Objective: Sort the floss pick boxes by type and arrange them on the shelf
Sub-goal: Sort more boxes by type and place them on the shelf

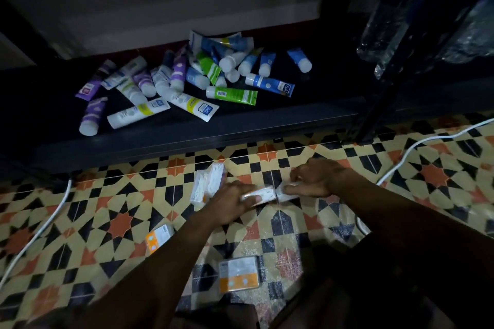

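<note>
Dim downward view onto a floor of patterned tiles [120,224] in cream, black and orange.

At centre frame, left hand [232,204], reaching in from the lower left, fingers curled round a small white floss pick box [258,195], thumb laid across its near face. Just to the right, right hand [316,179], reaching in from the lower right, thumb and fingertips pinched on a second small white box [287,193]. Both held boxes end to end, touching or very nearly so; resting on the tiles or lifted, impossible to tell.

Just left of the left hand, a short row of clear-fronted floss pick boxes [207,184] standing on edge on the floor, white picks visible inside. Lower left of centre, a flat orange-and-white floss pick box [157,238] lying on the tiles, partly hidden behind the left forearm. Near bottom centre, between the forearms, another orange-and-white box [239,274], also flat on the floor.

Across the middle of the frame, a low dark shelf [200,131]. On it, upper centre, a loose heap of squeeze tubes [187,83] in white, purple, blue and green, white caps pointing every way.

At the left edge, a white cable [34,235] trailing over the tiles; at the right edge, a second white cable [427,140]. Upper right, crinkled clear plastic wrapping [441,21] beside a dark upright post.
</note>
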